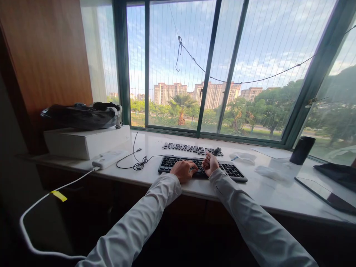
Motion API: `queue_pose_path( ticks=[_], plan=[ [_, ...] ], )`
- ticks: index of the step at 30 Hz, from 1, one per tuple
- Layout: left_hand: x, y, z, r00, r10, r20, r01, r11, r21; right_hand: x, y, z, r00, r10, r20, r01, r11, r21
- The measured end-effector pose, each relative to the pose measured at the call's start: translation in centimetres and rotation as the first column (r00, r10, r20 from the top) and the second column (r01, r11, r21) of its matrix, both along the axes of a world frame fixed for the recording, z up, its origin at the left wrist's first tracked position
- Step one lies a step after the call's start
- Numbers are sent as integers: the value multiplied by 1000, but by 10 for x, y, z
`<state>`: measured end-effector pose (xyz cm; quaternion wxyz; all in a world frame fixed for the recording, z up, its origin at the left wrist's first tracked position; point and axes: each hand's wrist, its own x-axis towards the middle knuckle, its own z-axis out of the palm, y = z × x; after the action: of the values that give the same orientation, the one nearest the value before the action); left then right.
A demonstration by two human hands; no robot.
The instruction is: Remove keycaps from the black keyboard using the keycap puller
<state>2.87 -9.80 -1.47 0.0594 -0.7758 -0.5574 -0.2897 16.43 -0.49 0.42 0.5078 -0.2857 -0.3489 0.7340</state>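
Note:
A black keyboard (230, 170) lies on the white window-sill counter (250, 193). My left hand (183, 171) rests on its middle keys with the fingers curled down. My right hand (210, 163) is closed round a small dark tool (217, 151) whose tip sticks up above the fist, right over the keys. Behind the keyboard a row of loose black keycaps (183, 147) is laid out on the counter. Both arms wear long white sleeves.
A white box (83, 141) with a black bag (83, 115) on top stands at the left. A white power strip (107, 158) and a thin black cable (137, 163) lie beside it. White wipes (244, 157), a dark cup (302, 150) and a dark tablet (328, 194) are at the right.

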Motion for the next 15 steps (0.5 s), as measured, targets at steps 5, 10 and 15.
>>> queue_pose_path(
  ticks=[5, 10, 15],
  plan=[
    [0, 0, 1, 1000, -6, 11, 6, 1000, -18, -2, 0, 0, 999, -22, 42, 22, 1000, 14],
    [0, 1, 1, 1000, -14, 13, 14, 1000, -3, -3, -3, 1, 997, -53, 51, 53, 999, -8],
    [0, 1, 0, 1000, -21, 18, 21, 1000, -10, -3, -2, -2, 993, -78, 93, 78, 997, 10]
  ],
)
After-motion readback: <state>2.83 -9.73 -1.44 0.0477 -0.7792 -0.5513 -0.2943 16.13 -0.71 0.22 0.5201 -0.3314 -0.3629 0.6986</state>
